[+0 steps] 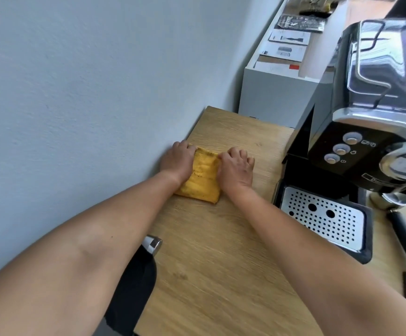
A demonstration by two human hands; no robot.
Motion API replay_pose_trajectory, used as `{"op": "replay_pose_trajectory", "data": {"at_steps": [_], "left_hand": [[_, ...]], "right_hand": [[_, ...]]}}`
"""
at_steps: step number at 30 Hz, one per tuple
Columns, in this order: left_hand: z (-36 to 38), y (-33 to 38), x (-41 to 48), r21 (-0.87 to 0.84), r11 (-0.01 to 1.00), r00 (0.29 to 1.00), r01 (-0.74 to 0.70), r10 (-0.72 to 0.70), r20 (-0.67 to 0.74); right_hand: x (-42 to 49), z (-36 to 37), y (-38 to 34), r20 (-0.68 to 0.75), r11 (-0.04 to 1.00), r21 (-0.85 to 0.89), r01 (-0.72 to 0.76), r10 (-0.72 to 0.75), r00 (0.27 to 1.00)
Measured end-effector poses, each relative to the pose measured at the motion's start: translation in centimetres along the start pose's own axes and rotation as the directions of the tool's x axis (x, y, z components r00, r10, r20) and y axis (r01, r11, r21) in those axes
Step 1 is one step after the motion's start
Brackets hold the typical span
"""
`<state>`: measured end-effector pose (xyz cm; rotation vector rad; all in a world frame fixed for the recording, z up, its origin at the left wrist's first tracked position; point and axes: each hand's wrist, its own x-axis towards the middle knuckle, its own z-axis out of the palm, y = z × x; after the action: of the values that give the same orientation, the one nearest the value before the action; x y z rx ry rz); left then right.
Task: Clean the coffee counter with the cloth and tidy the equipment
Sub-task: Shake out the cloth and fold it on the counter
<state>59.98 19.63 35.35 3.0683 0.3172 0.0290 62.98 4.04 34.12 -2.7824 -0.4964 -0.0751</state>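
While flat on pale wooden counter (221, 263) mid-frame, folded yellow cloth (203, 177) pinched at top corners by left hand (176, 161), right hand (236, 166); seems soft, floppy; best gripped at edges.

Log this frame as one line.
left hand: grips yellow cloth, left edge | right hand: grips right edge | state: folded, flat on counter | espresso machine: right of cloth, untouched
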Motion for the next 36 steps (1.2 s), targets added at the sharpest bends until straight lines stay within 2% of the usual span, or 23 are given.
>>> {"op": "replay_pose_trajectory", "data": {"at_steps": [5,9,16,25,30,36], "left_hand": [[-0.8,-0.2,-1.2,-0.144,0.987,0.993,0.073,-0.058,0.106],[-1.9,-0.3,-2.9,-0.245,0.964,0.994,0.102,-0.088,0.068],[-4.2,-1.0,-8.0,-0.295,0.946,0.99,0.135,-0.139,0.006],[-6.9,-3.7,-16.3,-0.353,0.922,0.982,0.158,-0.186,-0.045],[-6.7,-4.9,-21.2,-0.398,0.899,0.975,0.183,-0.218,-0.045],[-6.4,-6.5,-28.4,-0.437,0.853,0.948,0.286,-0.319,-0.002]], "right_hand": [[-0.5,-0.2,-0.4,0.075,1.0,-0.017,-0.022,0.024,0.997],[-1.1,-0.9,-1.1,0.048,0.998,0.041,-0.038,0.036,0.998],[-5.4,-2.1,-3.7,0.06,0.986,0.167,-0.013,0.003,0.998],[-11.8,-4.0,-6.1,0.073,0.985,0.173,-0.009,-0.003,0.997],[-16.5,-3.8,-7.8,0.081,0.979,0.201,0.024,-0.041,0.996],[-21.8,-3.3,-10.2,0.129,0.96,0.278,0.029,-0.067,0.989]]}}
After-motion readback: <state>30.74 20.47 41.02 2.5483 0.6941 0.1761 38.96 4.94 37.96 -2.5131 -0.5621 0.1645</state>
